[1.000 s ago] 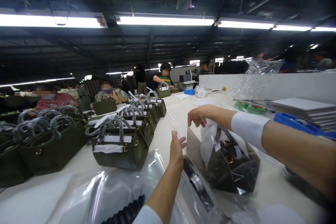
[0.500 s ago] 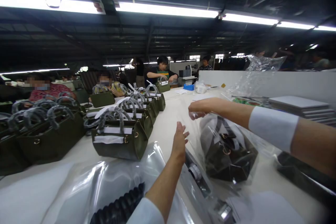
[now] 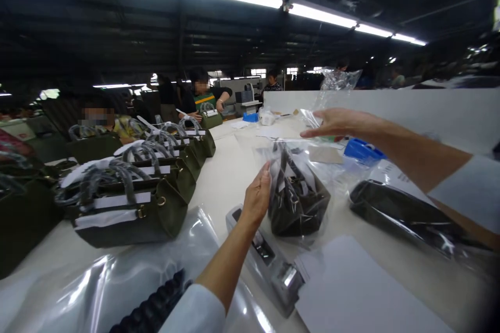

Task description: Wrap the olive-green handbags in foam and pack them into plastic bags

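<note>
A small dark green handbag point(image 3: 297, 203) stands on the white table inside a clear plastic bag point(image 3: 269, 153). My left hand point(image 3: 258, 195) is against the bag's left side, fingers together and pointing up, gripping the plastic edge. My right hand point(image 3: 336, 122) is raised at the bag's upper right and pinches its top edge, pulling the plastic up. Both arms have white sleeves.
A grey tape dispenser point(image 3: 273, 265) and a white sheet point(image 3: 344, 291) lie in front of the bag. Another bagged dark bag point(image 3: 406, 213) lies to the right, a blue item point(image 3: 361, 150) behind. Olive handbags point(image 3: 133, 208) line the left. Loose clear bags point(image 3: 117, 286) lie near me. People work beyond.
The view has swung left and down. My right hand has lifted the bag's top edge up and to the right; my left hand has come against the bag's left side.
</note>
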Demonstrator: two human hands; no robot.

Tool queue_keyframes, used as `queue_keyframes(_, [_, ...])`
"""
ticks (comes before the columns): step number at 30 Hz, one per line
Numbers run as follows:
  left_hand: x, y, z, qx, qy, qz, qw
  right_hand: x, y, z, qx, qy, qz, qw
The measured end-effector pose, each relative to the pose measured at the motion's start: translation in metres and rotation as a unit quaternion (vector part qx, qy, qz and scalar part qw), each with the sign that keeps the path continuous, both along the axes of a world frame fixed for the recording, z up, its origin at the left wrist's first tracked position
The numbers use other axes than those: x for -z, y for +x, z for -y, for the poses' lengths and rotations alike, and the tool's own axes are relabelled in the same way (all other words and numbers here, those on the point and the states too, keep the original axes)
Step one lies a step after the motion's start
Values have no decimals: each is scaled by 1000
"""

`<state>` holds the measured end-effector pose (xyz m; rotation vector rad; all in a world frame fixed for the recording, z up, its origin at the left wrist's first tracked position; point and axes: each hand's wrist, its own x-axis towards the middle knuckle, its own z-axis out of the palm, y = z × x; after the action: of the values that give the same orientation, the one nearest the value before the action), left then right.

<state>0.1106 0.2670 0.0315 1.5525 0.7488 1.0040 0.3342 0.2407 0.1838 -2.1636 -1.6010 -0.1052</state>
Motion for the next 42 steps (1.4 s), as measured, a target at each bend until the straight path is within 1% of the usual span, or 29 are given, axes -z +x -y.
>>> queue_keyframes(1, [-2,1,0,4,1,1,1000,5,2,-2,-9,-76,-51,996])
queue_keyframes(2, [-4,2,-1,6,-1,2,1000,9,2,-3,-16,-121,-94,988])
queue_keyframes(3, [-7,4,-2,6,-4,5,1000,11,1,-5,-22,-129,-122,984])
queue_keyframes(4, [-11,6,-3,5,-8,9,1000,11,-1,-6,-33,-96,-132,986])
queue_keyframes(5, [-16,8,-5,1,-11,16,1000,11,-3,-7,-40,-46,-131,990])
queue_keyframes(7, [-30,15,-10,-6,-9,34,999,8,-4,-7,-56,39,-121,990])
queue_keyframes(10, [-53,29,-19,-8,13,60,998,5,-2,-7,-83,91,-95,988])
queue_keyframes(12, [-65,37,-24,-6,34,72,997,1,1,-7,-82,136,-83,984])
queue_keyframes(14, [-73,41,-28,-5,54,79,995,-2,4,-6,-80,169,-79,979])
queue_keyframes(16, [-76,40,-30,-5,69,81,994,-2,9,-5,-87,192,-43,977])
queue_keyframes(18, [-71,38,-28,-3,77,76,994,4,15,-2,-103,188,-2,977])
queue_keyframes(19, [-66,38,-26,0,80,72,994,8,18,-1,-114,172,10,978])
queue_keyframes(22, [-43,41,-16,22,83,60,994,26,24,4,-151,87,-9,985])
queue_keyframes(23, [-36,42,-13,27,82,57,995,30,25,5,-157,74,-20,985])
queue_keyframes(25, [-25,45,-8,25,74,60,995,37,23,6,-155,94,-33,983])
queue_keyframes(26, [-23,46,-7,17,70,64,995,40,22,7,-150,116,-36,981])
queue_keyframes(28, [-24,45,-6,-2,66,76,995,43,20,9,-141,156,-32,977])
queue_keyframes(29, [-24,44,-6,-7,67,81,994,45,20,11,-143,162,-31,976])
queue_keyframes(30, [-25,44,-5,-5,70,83,994,46,19,14,-149,147,-26,977])
queue_keyframes(32, [-22,43,-1,9,78,83,993,44,16,23,-153,105,23,982])
queue_keyframes(33, [-19,43,1,15,81,82,993,41,12,29,-142,107,60,982])
queue_keyframes(34, [-15,43,3,19,82,82,993,36,7,34,-127,134,100,978])
queue_keyframes(36, [-8,43,6,15,80,87,993,20,-9,44,-105,228,167,953])
queue_keyframes(37, [-5,43,7,10,77,91,993,12,-18,47,-99,243,189,946])
queue_keyframes(38, [-3,42,7,4,74,95,993,3,-28,47,-94,213,208,950])
queue_keyframes(39, [-3,40,8,-2,70,99,993,-3,-37,45,-85,147,225,959])
queue_keyframes(40, [-3,39,8,-8,67,102,992,-8,-44,40,-67,65,236,967])
queue_keyframes(41, [-3,37,9,-16,64,105,992,-10,-50,33,-45,-11,238,970])
queue_keyframes(42, [-4,35,9,-24,60,108,992,-9,-53,24,-26,-69,232,970])
